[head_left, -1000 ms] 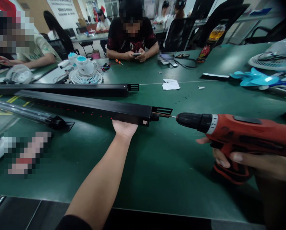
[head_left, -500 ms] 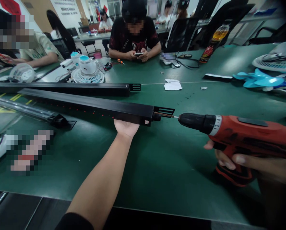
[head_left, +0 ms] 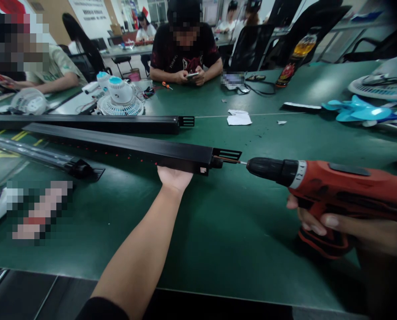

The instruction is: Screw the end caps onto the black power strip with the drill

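Observation:
A long black rectangular bar [head_left: 125, 144] with a slotted bracket [head_left: 230, 154] at its near right end lies angled over the green table [head_left: 218, 249]. From below, my left hand [head_left: 175, 178] supports that end, its fingers hidden under and behind the bar. A red and black cordless drill [head_left: 348, 182] is gripped by my right hand [head_left: 321, 224], fingers wrapped round the handle. The drill points left, its thin bit reaching the end of the bar beside the bracket. Whether the bit touches a screw there is too small to tell.
A second black bar [head_left: 118, 123] lies behind, and a clear-wrapped part [head_left: 48, 155] to the left. White fans [head_left: 120, 100] stand farther back. At right are blue fan blades [head_left: 358, 109] and a drink bottle [head_left: 295, 60]. A person [head_left: 185, 49] opposite holds a phone [head_left: 192, 76].
The whole view has shifted very slightly. My hands, the bar and the drill keep the same positions relative to each other.

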A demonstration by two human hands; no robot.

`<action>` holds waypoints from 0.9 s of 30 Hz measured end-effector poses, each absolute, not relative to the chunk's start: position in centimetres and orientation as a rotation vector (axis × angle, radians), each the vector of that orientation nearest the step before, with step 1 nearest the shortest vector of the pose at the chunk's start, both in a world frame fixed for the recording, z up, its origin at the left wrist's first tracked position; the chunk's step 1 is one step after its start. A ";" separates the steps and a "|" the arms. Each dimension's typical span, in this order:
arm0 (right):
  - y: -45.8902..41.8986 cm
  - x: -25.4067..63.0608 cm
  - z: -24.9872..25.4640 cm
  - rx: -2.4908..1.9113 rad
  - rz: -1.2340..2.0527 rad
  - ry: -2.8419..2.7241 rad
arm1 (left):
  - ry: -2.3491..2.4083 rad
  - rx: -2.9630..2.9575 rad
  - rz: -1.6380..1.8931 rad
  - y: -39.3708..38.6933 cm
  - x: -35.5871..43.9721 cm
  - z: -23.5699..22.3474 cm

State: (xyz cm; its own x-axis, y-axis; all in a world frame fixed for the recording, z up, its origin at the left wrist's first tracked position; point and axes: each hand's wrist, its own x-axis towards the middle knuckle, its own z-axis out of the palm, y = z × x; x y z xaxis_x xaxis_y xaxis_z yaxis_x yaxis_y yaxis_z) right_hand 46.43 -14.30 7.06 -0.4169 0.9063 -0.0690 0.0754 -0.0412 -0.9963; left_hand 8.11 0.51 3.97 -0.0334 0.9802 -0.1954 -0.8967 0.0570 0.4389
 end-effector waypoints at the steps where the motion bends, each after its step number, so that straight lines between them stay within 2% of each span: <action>1: -14.3 46.4 7.1 -1.067 1.531 -1.552 | 0.512 0.197 1.520 0.5 8.1 4.0; 27: -14.3 45.7 7.6 -1.085 1.545 -1.509 | 0.545 0.196 1.499 0.2 8.1 4.2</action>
State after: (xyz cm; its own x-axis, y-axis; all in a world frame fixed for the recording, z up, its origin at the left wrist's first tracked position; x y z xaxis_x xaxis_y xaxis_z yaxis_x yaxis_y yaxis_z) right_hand 45.67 -14.32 7.57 -0.3967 0.9137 -0.0877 0.0663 -0.0668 -0.9956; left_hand 8.10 0.20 4.17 -0.0203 0.9751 -0.2209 -0.8893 0.0834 0.4496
